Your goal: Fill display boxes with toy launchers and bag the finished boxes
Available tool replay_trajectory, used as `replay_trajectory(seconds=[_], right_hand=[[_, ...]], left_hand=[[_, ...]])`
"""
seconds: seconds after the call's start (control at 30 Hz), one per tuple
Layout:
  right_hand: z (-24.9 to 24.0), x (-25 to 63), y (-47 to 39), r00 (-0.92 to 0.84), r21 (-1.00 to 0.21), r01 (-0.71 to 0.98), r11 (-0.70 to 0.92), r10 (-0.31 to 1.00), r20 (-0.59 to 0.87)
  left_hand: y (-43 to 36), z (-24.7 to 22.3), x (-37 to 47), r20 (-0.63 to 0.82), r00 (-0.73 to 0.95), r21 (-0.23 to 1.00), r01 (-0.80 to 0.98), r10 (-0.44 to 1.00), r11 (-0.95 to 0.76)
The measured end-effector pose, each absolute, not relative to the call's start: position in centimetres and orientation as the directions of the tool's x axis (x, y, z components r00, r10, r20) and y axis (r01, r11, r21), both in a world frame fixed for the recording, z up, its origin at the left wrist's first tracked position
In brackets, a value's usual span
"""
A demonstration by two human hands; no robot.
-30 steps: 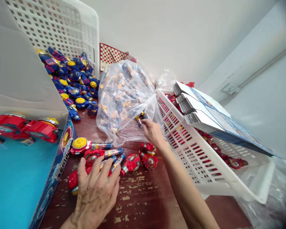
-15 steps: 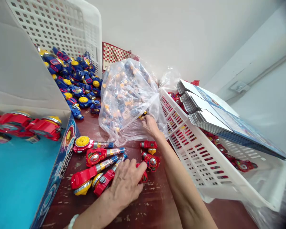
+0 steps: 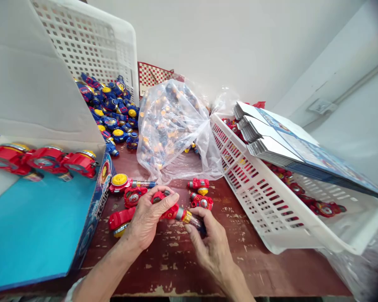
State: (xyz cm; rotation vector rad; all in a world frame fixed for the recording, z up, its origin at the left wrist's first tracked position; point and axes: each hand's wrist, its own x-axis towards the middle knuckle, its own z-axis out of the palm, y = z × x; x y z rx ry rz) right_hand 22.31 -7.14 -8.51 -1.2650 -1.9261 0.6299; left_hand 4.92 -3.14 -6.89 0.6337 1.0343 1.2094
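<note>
My left hand is closed around a red toy with a silver end, held above the table in front of me. My right hand grips a tube with a yellow collar and a dark end. The tube meets the toy's silver end in one line; whether it is fixed there I cannot tell. Just left lie red toys with tubes, such as one with a yellow disc; my left hand partly hides others. Two red toys without tubes, one upper and one lower, lie beyond my right hand.
An open display box with a row of red toys stands left. Behind it are a pile of blue toys and a white basket. A clear bag of tubes lies mid-table. Folded cartons rest across a white crate at right.
My right hand has come out of the clear bag toward me with a tube. My left hand has lifted a red toy off the table, and the two pieces now meet.
</note>
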Motion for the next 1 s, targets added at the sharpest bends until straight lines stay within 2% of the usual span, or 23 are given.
replay_trajectory(seconds=[0.17,0.27,0.47,0.67,0.77,0.83,0.87,0.93,1.0], right_hand=[[-7.8,22.1,-7.5,-0.343,-0.599,0.591,0.540,0.841,0.419],[-7.6,22.4,-7.6,-0.372,-0.549,0.598,0.584,0.809,0.455],[-7.8,22.1,-7.7,-0.331,-0.633,0.517,0.576,0.816,0.473],[-7.0,21.5,-7.7,-0.419,-0.615,0.500,0.610,0.792,0.444],[-6.9,21.2,-8.0,-0.410,-0.641,0.496,0.586,0.808,0.422],[-7.0,21.0,-8.1,-0.360,-0.763,0.455,0.459,0.878,0.314],[-7.1,20.9,-8.1,-0.329,-0.848,0.404,0.342,0.920,0.214],[-7.3,20.7,-7.8,-0.309,-0.978,0.206,-0.007,0.948,-0.072],[-7.4,20.7,-7.3,-0.428,-0.925,0.007,-0.381,0.835,-0.347]], left_hand=[[-3.9,-7.2,4.9,-0.347,0.070,0.810,-0.481,0.935,0.336],[-4.4,-7.1,4.7,-0.326,0.058,0.830,-0.460,0.943,0.316],[-5.2,-6.7,4.9,-0.230,-0.023,0.886,-0.418,0.973,0.199],[-5.1,-6.4,4.5,-0.313,-0.059,0.826,-0.510,0.948,0.241],[-5.3,-6.7,4.1,-0.275,-0.041,0.852,-0.474,0.961,0.224],[-5.6,-7.0,3.8,-0.184,-0.039,0.914,-0.374,0.982,0.156],[-5.8,-7.2,3.6,-0.130,-0.042,0.943,-0.315,0.991,0.111],[-6.0,-7.5,3.3,-0.010,-0.066,0.979,-0.203,0.998,-0.004],[-6.0,-7.8,2.8,0.101,-0.090,0.987,-0.115,0.991,-0.110]])
